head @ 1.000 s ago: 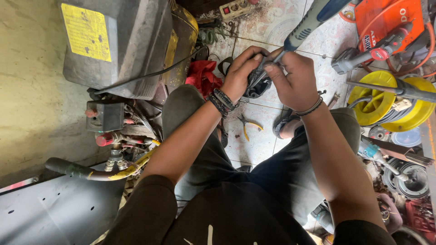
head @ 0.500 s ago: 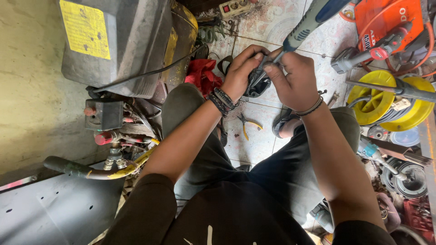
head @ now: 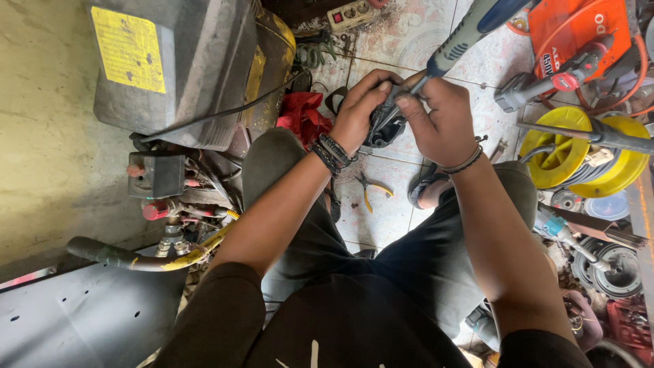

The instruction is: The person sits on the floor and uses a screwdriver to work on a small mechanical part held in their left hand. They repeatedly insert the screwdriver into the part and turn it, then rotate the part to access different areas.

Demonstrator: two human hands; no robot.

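Note:
My left hand [head: 361, 109] grips a small dark metal part [head: 383, 126] held over my knees. My right hand [head: 443, 119] holds the shaft of a screwdriver with a grey and blue handle [head: 470, 27]; its tip goes into the part between my two hands. Both wrists carry bands. I sit with knees apart above a tiled floor.
A dark air compressor with a yellow label [head: 170, 68] stands at the left, a red rag [head: 303, 116] beside it. Yellow-handled pliers [head: 371, 187] lie on the floor between my legs. An orange machine [head: 579, 34], a yellow cable reel [head: 579, 146] and a power strip [head: 351, 13] crowd the right and top.
Both hands stay on the part and the screwdriver; the grip has shifted only slightly.

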